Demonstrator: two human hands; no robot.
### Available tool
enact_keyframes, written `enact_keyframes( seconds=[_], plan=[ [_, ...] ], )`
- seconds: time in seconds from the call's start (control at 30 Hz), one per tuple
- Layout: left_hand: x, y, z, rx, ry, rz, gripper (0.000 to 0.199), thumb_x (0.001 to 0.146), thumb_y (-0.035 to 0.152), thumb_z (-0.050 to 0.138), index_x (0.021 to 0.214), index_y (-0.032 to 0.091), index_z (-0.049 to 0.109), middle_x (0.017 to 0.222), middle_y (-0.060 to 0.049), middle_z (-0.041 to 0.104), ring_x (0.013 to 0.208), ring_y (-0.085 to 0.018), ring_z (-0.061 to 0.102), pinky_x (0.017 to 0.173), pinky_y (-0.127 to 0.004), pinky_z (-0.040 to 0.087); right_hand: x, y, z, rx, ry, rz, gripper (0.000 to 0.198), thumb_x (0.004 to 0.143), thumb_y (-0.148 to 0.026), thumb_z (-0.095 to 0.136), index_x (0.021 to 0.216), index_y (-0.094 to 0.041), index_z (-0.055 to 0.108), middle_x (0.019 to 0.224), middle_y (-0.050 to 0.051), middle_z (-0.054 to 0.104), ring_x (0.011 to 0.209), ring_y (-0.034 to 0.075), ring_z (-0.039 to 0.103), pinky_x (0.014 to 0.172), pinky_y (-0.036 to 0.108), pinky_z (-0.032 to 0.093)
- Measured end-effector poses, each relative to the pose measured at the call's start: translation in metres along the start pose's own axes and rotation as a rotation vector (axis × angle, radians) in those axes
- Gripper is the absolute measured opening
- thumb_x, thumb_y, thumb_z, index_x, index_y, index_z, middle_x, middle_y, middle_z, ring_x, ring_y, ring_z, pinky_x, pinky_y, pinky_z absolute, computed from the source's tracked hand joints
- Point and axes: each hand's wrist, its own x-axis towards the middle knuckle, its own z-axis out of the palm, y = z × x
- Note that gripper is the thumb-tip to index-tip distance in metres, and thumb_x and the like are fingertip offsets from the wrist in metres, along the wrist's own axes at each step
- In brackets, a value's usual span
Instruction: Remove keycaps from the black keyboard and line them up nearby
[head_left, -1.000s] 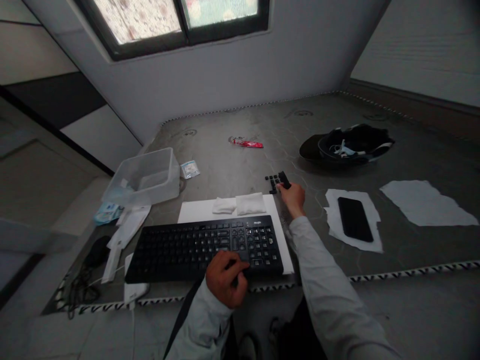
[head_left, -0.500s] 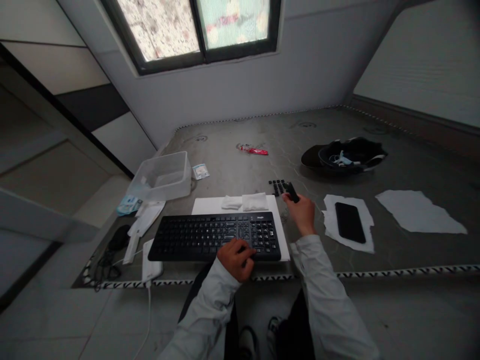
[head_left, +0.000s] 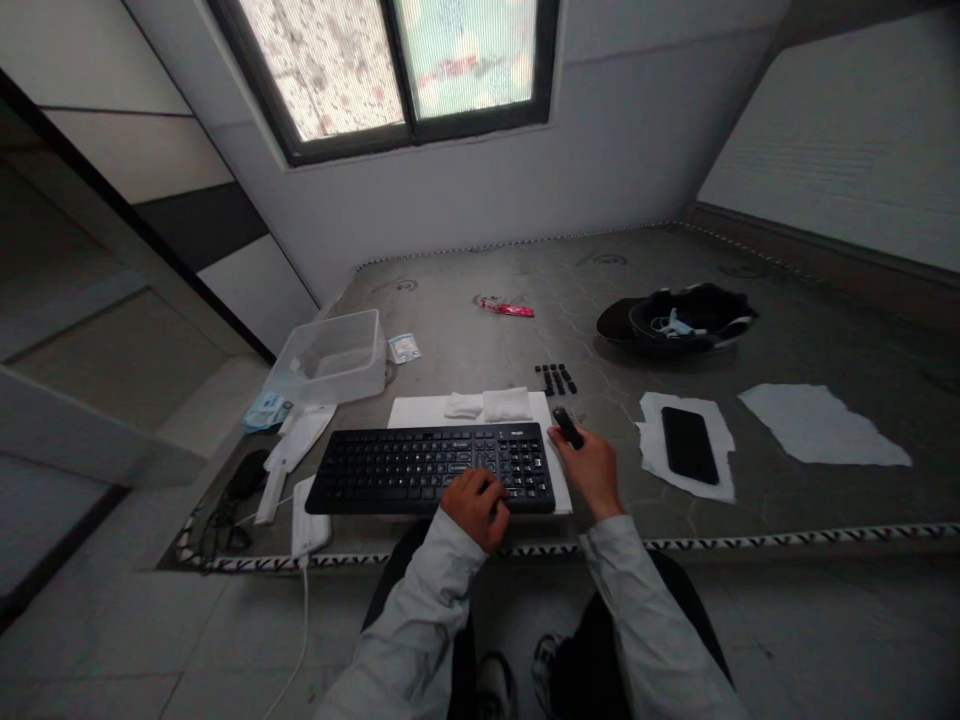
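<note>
Head view: left hand [head_left: 474, 510], grip unclear, touches a long black plastic keyboard [head_left: 405, 465], likely light, stiff, best held by its edges; right hand [head_left: 590, 470] pinches a short black rod [head_left: 568, 427].

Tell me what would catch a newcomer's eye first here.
Probably the window at the top, the brightest thing in view. Next comes the keyboard below, with the left hand at its near edge and loose black keys beyond its far right corner. Farther back, a small red item stands out against the grey.
</note>
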Motion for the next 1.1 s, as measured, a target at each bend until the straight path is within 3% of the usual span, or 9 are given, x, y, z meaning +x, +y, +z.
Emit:
enact_keyframes(
  seconds=[0.27, 0.77, 1.1],
  plan=[
    [-0.003, 0.0, 0.005, -0.07, -0.025, 0.159, 0.035, 0.073, 0.019, 0.055, 0.104, 0.023, 0.07, 0.091, -0.007, 0.062, 0.079, -0.019, 0.057, 0.065, -0.032, 0.041, -0.004, -0.004, 0.006, 0.017, -0.037, -0.076, 0.038, 0.084, -0.052, 0.055, 0.082, -0.018, 0.073, 0.072, 0.007, 0.072, 0.068, 0.021, 0.065, 0.06, 0.026, 0.04],
    [-0.002, -0.003, 0.014, -0.071, 0.07, 0.182, 0.031, 0.073, 0.021, 0.055, 0.097, 0.026, 0.074, 0.079, -0.004, 0.063, 0.067, -0.018, 0.052, 0.059, -0.031, 0.033, -0.006, -0.004, 0.008, 0.052, -0.024, -0.062, 0.041, 0.084, -0.055, 0.055, 0.081, -0.018, 0.071, 0.07, 0.007, 0.07, 0.066, 0.022, 0.064, 0.06, 0.027, 0.038],
    [0.006, 0.012, 0.008, 0.047, -0.021, 0.073, 0.014, 0.073, 0.023, 0.06, 0.081, 0.027, 0.07, 0.081, -0.001, 0.066, 0.072, -0.019, 0.053, 0.06, -0.032, 0.029, -0.006, 0.001, 0.014, 0.066, -0.026, -0.079, 0.043, 0.085, -0.056, 0.054, 0.089, -0.019, 0.073, 0.072, 0.007, 0.071, 0.069, 0.023, 0.065, 0.061, 0.028, 0.039]
  ],
)
